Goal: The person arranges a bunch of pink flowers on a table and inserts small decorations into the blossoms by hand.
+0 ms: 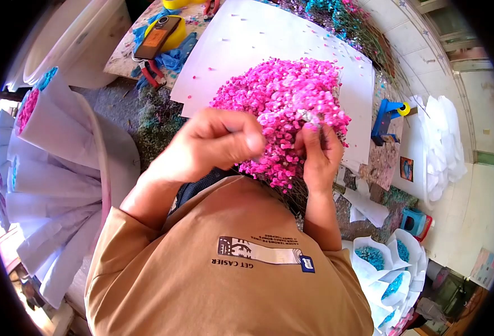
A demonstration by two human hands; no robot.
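A large bunch of bright pink baby's breath lies in front of my body, its thin stems pointing down toward my shirt. My right hand is closed at the bunch's right side, thumb and fingers pinching flower heads beside a small whitish patch. My left hand is raised at the bunch's left edge, slightly blurred. Its fingers are curled in with the thumb against them, and whatever may be between them is hidden.
A white sheet with scattered petals covers the worktable. Red-handled pruners, a phone and a blue tape dispenser lie around it. White-wrapped bouquets stand left; blue-flowered ones stand lower right. Loose dyed flowers lie behind.
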